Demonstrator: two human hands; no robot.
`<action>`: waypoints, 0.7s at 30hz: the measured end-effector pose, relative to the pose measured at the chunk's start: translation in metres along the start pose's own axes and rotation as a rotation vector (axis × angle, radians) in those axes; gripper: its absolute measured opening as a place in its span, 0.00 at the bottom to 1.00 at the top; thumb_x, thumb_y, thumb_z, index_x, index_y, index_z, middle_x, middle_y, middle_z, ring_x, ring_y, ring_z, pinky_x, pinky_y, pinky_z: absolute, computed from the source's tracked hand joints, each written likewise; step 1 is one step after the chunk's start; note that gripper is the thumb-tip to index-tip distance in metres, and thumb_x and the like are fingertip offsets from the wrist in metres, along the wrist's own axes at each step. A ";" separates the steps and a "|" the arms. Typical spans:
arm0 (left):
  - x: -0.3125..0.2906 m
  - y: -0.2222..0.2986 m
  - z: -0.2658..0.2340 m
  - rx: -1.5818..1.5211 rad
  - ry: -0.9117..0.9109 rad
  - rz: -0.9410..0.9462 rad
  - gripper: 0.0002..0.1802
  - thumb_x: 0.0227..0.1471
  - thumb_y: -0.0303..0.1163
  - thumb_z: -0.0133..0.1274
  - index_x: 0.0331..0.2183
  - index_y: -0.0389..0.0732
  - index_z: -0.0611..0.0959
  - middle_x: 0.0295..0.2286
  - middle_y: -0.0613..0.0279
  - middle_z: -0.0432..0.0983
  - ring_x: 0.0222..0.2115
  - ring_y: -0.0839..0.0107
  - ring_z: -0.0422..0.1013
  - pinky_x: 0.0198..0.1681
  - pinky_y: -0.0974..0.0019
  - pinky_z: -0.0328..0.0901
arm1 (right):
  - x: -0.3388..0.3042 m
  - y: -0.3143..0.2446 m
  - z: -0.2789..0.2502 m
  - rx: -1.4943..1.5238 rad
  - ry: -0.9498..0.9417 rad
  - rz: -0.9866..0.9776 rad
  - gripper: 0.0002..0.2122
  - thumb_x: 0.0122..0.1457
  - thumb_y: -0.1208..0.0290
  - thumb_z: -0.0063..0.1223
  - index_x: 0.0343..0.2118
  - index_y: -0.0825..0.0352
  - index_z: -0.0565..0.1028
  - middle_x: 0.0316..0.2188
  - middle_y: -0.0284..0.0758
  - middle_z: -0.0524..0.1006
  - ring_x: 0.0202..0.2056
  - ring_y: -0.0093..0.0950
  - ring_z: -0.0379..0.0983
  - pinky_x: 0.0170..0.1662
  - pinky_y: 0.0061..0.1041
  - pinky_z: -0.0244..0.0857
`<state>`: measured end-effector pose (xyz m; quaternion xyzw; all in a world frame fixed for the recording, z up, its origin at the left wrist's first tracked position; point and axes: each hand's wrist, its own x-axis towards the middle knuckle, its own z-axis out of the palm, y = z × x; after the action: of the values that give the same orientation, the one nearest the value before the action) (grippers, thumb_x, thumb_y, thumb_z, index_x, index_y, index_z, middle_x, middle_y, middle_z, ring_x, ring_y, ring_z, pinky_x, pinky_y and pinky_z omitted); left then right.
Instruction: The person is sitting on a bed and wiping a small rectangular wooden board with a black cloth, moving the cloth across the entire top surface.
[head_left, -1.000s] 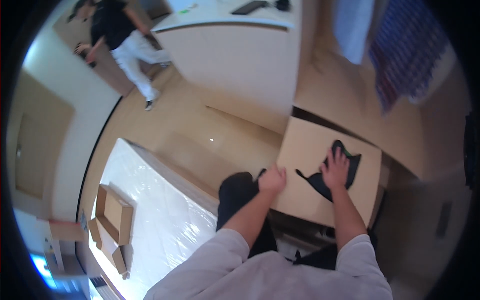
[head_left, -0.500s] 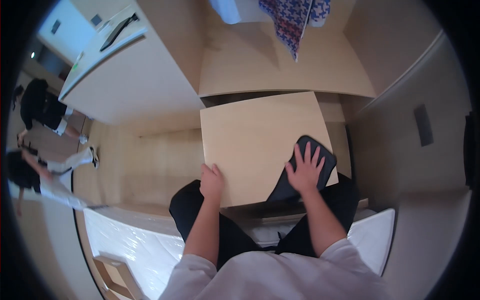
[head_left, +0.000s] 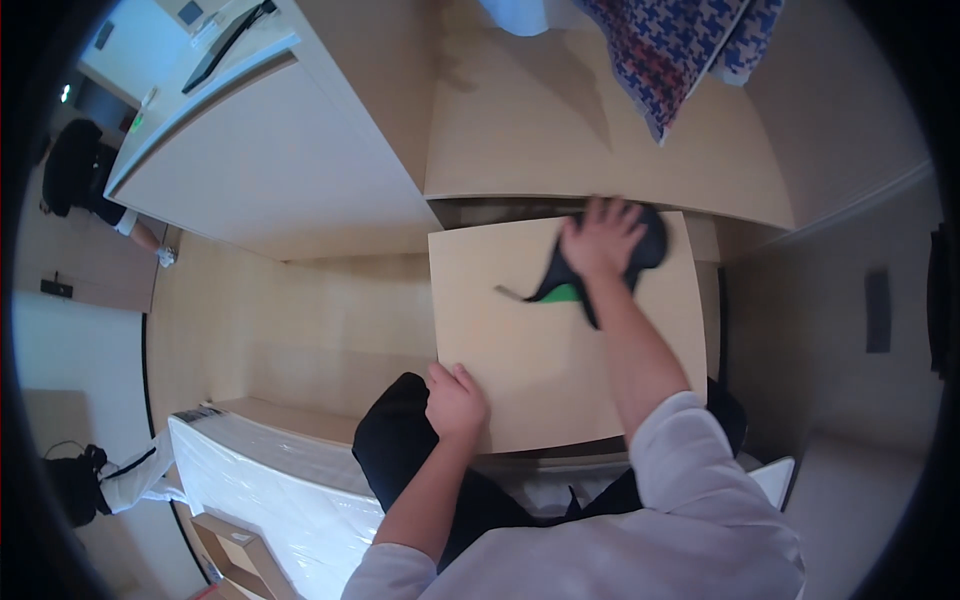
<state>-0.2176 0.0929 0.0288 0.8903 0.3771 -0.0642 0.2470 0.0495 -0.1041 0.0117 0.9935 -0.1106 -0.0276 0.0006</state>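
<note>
Left grip (head_left: 457, 402) seemingly clamped on one panel (head_left: 545, 370); right grip (head_left: 604, 238) spread over one black cloth (head_left: 650, 243).

Tan floor (head_left: 250, 310) lies between a cabinet (head_left: 270, 165) and a plastic-wrapped mattress (head_left: 270, 490) — pale wall (head_left: 95, 345) at left.

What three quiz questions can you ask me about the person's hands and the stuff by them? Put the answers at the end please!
1. Which hand lies on the dark cloth, left or right?

2. Pick one. The left hand is:
A) on the patterned hanging cloth
B) at the edge of the light wooden board
C) inside the cardboard box

3. Fill in the colour: a bit of ____ shows by the dark cloth's lower edge.

Key:
1. The right hand, with its fingers spread.
2. B
3. green
</note>
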 end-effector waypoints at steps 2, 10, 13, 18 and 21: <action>0.003 -0.007 0.000 0.005 -0.022 0.015 0.22 0.71 0.49 0.43 0.45 0.37 0.71 0.42 0.36 0.79 0.39 0.31 0.78 0.40 0.32 0.71 | -0.033 -0.070 -0.001 0.071 -0.008 -0.141 0.40 0.69 0.39 0.41 0.78 0.58 0.56 0.80 0.49 0.47 0.79 0.56 0.36 0.75 0.64 0.39; 0.004 -0.009 0.004 0.008 -0.034 0.056 0.23 0.71 0.50 0.44 0.46 0.37 0.71 0.43 0.36 0.81 0.42 0.34 0.80 0.42 0.35 0.73 | -0.150 -0.183 0.008 0.280 -0.083 -0.598 0.41 0.68 0.42 0.49 0.78 0.59 0.56 0.81 0.43 0.47 0.80 0.47 0.38 0.72 0.54 0.50; 0.000 -0.010 0.006 0.011 0.034 0.067 0.23 0.71 0.50 0.44 0.46 0.37 0.72 0.43 0.36 0.81 0.42 0.34 0.80 0.43 0.35 0.73 | -0.153 -0.146 0.011 0.321 -0.101 -0.662 0.38 0.69 0.43 0.48 0.78 0.55 0.57 0.81 0.34 0.50 0.80 0.40 0.41 0.71 0.54 0.54; 0.010 -0.028 0.010 -0.003 0.059 0.095 0.22 0.71 0.49 0.44 0.47 0.36 0.72 0.44 0.37 0.79 0.43 0.34 0.78 0.45 0.33 0.72 | -0.136 -0.002 0.000 0.191 -0.011 -0.312 0.38 0.68 0.41 0.48 0.78 0.50 0.58 0.81 0.38 0.50 0.80 0.50 0.38 0.67 0.63 0.56; 0.001 -0.015 0.012 -0.054 0.044 0.119 0.24 0.72 0.50 0.43 0.47 0.36 0.72 0.44 0.37 0.80 0.44 0.33 0.78 0.47 0.34 0.72 | -0.125 0.124 0.006 0.101 0.019 -0.042 0.38 0.69 0.37 0.43 0.79 0.44 0.55 0.81 0.42 0.45 0.79 0.58 0.36 0.73 0.67 0.43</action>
<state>-0.2264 0.0967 0.0117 0.9053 0.3307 -0.0199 0.2659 -0.0996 -0.1973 0.0130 0.9945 -0.0911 -0.0127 -0.0493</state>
